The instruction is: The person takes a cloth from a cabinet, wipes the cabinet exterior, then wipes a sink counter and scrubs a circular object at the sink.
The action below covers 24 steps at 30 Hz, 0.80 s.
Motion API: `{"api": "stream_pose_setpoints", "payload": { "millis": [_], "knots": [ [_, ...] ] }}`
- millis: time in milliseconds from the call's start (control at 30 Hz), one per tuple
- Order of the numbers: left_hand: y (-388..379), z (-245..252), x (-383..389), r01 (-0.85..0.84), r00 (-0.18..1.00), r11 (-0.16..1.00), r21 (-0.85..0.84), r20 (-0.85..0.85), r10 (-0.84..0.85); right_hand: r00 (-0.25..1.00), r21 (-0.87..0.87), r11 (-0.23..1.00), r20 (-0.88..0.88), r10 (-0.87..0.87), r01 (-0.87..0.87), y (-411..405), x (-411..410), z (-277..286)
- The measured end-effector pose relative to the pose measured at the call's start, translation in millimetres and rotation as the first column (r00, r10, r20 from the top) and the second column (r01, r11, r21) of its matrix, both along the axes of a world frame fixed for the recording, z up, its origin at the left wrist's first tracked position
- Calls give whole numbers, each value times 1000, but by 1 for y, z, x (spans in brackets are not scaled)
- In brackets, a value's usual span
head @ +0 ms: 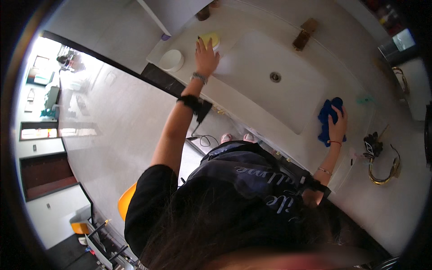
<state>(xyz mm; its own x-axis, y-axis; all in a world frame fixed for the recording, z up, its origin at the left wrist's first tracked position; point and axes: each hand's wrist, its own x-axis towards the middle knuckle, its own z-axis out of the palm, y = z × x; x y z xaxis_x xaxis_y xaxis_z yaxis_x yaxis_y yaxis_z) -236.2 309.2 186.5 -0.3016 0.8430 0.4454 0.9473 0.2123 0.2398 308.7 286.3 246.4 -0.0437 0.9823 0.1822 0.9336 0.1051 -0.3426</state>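
Observation:
My left hand [206,60] reaches to the far left of the washbasin counter. Its fingers lie over a yellow-topped round object [213,36] with a white side; whether they grip it is hard to see. A white round bowl or tub [171,60] stands just left of that hand. On the right rim of the white basin [256,64], my right hand [338,123] has its fingers curled onto a bunched blue cloth [326,116]. The basin's metal drain [275,77] lies between my hands.
A brown-gold faucet [304,33] rises at the basin's back edge. Brown containers [203,13] stand at the back left. A gold ring holder [383,172] with a dark item is at the right, near a wall-side teal item [365,99]. An orange chair [126,200] is behind my left arm.

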Motion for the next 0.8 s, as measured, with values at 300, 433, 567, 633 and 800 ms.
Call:
{"api": "stream_pose_setpoints", "payload": {
  "millis": [300, 433, 567, 633, 800],
  "knots": [
    [87, 4, -44, 18, 997, 926, -378, -68, -47, 980, 47, 993, -165, 113, -106, -38, -7, 33],
    [89, 7, -51, 46, 991, 945, -322, -105, -84, 953, 39, 985, -250, 170, -165, -32, -17, 46],
    [85, 0, -60, 56, 984, 966, -251, -151, -97, 895, 130, 943, -297, 333, -307, -3, -37, 65],
    [79, 1, -62, 75, 984, 972, -223, -140, -108, 842, 169, 905, -331, 426, -392, 13, -52, 76],
    [66, 34, -57, -29, 1000, 999, -24, 0, 29, 779, 180, 838, -308, 546, -516, 67, -102, 98]
  ]
}}
